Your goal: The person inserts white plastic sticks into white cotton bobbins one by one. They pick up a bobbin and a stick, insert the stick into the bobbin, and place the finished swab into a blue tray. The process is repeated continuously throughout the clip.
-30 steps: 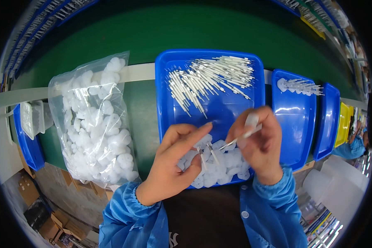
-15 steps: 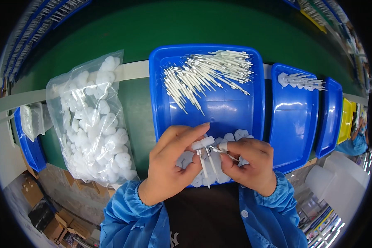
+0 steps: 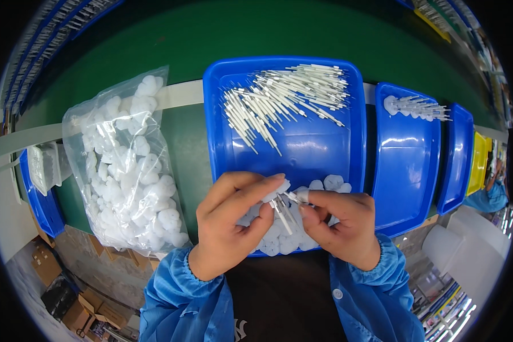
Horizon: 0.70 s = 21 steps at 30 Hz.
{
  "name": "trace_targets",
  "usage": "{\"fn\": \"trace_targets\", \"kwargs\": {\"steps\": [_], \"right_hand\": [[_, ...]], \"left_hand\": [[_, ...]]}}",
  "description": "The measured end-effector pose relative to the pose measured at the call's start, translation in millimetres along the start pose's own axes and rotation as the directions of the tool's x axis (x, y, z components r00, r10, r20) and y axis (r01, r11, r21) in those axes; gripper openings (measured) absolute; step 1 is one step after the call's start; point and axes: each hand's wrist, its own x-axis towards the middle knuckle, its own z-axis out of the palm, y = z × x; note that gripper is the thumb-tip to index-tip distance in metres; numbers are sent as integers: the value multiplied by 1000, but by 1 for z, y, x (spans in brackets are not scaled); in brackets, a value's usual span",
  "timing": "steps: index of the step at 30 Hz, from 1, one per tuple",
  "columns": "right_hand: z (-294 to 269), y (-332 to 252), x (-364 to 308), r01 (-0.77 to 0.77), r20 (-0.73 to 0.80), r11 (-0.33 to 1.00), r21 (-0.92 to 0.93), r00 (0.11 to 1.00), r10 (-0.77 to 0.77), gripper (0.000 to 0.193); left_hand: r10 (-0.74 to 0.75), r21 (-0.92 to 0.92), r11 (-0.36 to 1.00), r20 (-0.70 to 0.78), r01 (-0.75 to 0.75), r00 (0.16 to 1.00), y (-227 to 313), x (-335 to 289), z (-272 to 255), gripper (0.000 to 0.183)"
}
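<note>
My left hand (image 3: 225, 225) is closed, pinching a white lobed foam-like piece (image 3: 277, 190) between thumb and fingertips. Thin white rods (image 3: 283, 219) stick out of its underside. Opposite, my right hand (image 3: 345, 225) is closed too; thumb and index finger pinch a slim white rod (image 3: 292, 197) whose tip meets the piece's edge. Whether that tip sits inside the piece, I cannot tell. Under both hands, more white lobed pieces (image 3: 279, 242) lie along the near side of a blue tray (image 3: 209, 119). A heap of white rods (image 3: 293, 91) with thin metal-looking ends fills its far part.
Left of the tray lies a clear plastic bag (image 3: 128, 171) full of white pieces. A second blue tray (image 3: 404, 171) on the right holds a row of pieces with rods (image 3: 416, 107). Beyond are another blue tray (image 3: 457, 159), a yellow bin (image 3: 479, 162) and a person's blue sleeve (image 3: 487, 199).
The piece in my left hand has tilted, and its rods now slant down to the right. My right hand has brought its rod closer against the piece.
</note>
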Motion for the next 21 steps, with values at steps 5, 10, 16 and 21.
{"fn": "trace_targets", "kwargs": {"steps": [5,10,16,21], "right_hand": [[-5,-2,9,-10,117,1000,10,993,9,16],[-2,5,9,-153,174,973,173,977,122,15],[-6,5,13,-352,275,912,208,916,291,14],[4,8,14,260,33,895,-361,963,-266,11]], "left_hand": [[-25,-61,998,8,25,1000,-4,1,2,49],[-75,-128,988,52,81,996,-7,2,5,51],[-33,-40,999,88,36,996,-2,6,1,48],[-7,129,992,88,-5,996,2,2,2,50]]}}
